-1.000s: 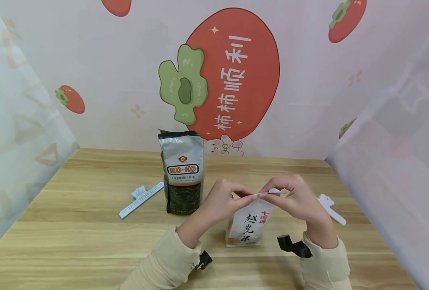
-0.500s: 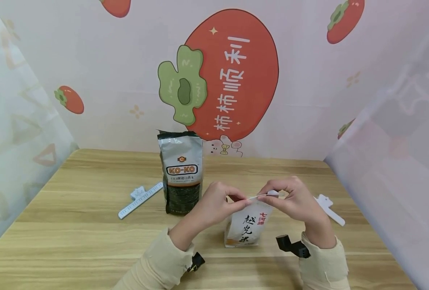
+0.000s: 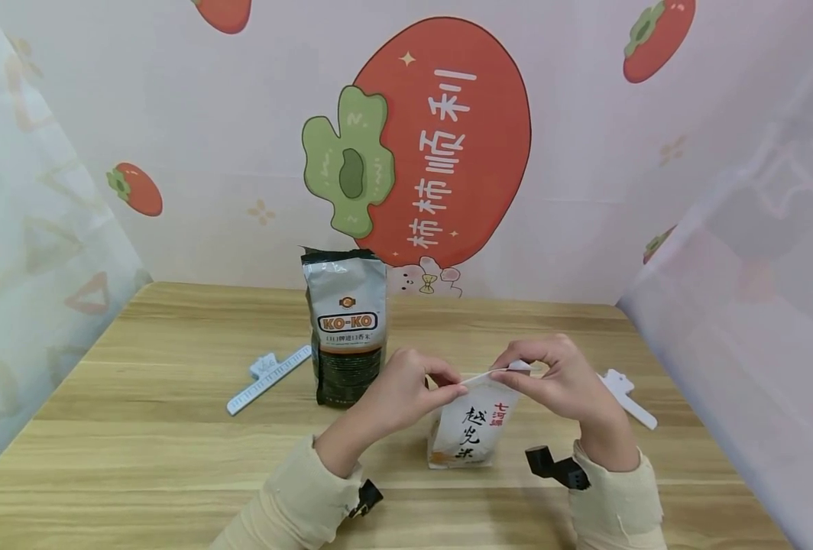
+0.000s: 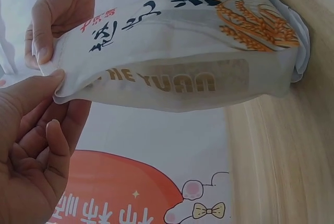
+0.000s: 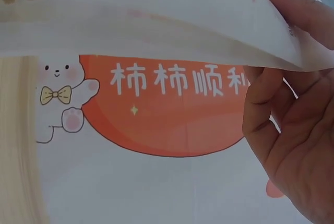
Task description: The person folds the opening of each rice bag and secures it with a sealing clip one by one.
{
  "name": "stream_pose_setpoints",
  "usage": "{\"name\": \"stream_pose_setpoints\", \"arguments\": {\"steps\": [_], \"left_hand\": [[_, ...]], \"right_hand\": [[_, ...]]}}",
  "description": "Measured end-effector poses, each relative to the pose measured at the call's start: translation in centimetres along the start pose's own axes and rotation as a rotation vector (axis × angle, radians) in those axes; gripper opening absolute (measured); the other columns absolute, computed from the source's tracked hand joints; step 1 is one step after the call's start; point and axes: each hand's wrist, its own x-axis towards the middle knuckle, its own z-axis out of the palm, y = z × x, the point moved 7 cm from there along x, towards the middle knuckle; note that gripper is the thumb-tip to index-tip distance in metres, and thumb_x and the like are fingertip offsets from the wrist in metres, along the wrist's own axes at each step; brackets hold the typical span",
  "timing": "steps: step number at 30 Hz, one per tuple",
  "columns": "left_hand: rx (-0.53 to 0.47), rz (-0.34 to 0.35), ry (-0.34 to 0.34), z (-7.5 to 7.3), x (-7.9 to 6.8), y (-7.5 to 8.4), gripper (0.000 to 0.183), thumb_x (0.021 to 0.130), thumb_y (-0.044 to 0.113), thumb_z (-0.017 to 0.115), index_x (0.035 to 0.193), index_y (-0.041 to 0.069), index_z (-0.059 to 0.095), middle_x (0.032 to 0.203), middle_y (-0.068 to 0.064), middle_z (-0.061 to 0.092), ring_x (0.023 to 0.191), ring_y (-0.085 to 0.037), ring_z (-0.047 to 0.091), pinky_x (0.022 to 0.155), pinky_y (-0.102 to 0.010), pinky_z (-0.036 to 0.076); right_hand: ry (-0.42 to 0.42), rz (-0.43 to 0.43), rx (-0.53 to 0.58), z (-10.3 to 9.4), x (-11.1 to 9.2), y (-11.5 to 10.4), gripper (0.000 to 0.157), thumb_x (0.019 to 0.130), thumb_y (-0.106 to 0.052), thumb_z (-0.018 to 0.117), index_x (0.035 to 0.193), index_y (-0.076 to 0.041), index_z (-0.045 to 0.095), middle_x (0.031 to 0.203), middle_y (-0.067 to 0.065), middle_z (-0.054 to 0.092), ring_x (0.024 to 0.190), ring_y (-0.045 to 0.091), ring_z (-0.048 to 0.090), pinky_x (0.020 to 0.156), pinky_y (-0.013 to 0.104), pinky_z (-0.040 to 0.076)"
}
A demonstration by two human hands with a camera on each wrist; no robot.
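A white rice bag (image 3: pixel 471 424) with black and red characters stands upright on the wooden table. My left hand (image 3: pixel 409 389) pinches the left end of its top edge between thumb and fingers. At the right end of that edge, my right hand (image 3: pixel 551 378) pinches the bag the same way. The top edge runs flat and stretched between the two hands. In the left wrist view, the rice bag (image 4: pixel 177 46) shows wheat ears printed near its base and gold lettering along its side. The right wrist view has my right thumb (image 5: pixel 308 18) on top of the bag's corner.
A taller black and silver KO-KO rice bag (image 3: pixel 348 328) stands behind and left of the white one. A light blue sealing clip (image 3: pixel 269 378) lies on the table (image 3: pixel 138 443) at left. A white sealing clip (image 3: pixel 626 397) lies at right, partly behind my right wrist.
My left hand has slid left along the bag's top edge, away from my right hand, so more of the edge shows between them. The right hand and the bag stay nearly in place.
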Motion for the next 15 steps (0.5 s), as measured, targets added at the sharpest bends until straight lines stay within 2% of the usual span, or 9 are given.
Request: {"name": "stream_pose_setpoints", "arguments": {"steps": [6,12,15], "left_hand": [[0.056,0.062,0.025,-0.3,-0.1,0.5,0.009,0.089,0.017,0.075,0.086,0.01,0.079,0.076,0.002,0.074,0.062,0.001,0.053,0.059,-0.016,0.048],[0.135,0.126,0.057,-0.2,-0.2,1.1,0.007,0.088,0.015,0.075,0.087,0.01,0.079,0.076,0.001,0.075,0.064,0.0,0.057,0.061,-0.014,0.048],[0.135,0.141,0.047,-0.1,-0.2,1.2,0.007,0.088,0.015,0.075,0.088,0.01,0.079,0.078,0.001,0.075,0.066,-0.001,0.06,0.062,-0.013,0.049]], "right_hand": [[-0.035,0.059,-0.026,0.4,0.0,-0.1,0.028,0.084,0.006,0.073,0.088,-0.021,0.07,0.083,-0.008,0.07,0.071,0.003,0.061,0.065,0.02,0.049],[-0.047,0.026,-0.113,0.7,0.2,-0.8,0.025,0.081,0.005,0.076,0.095,-0.016,0.072,0.088,-0.003,0.074,0.079,0.004,0.065,0.072,0.016,0.051],[-0.049,0.032,-0.143,0.8,0.3,-0.9,0.024,0.079,0.004,0.078,0.093,-0.015,0.074,0.087,-0.003,0.075,0.078,0.003,0.066,0.07,0.015,0.051]]}}
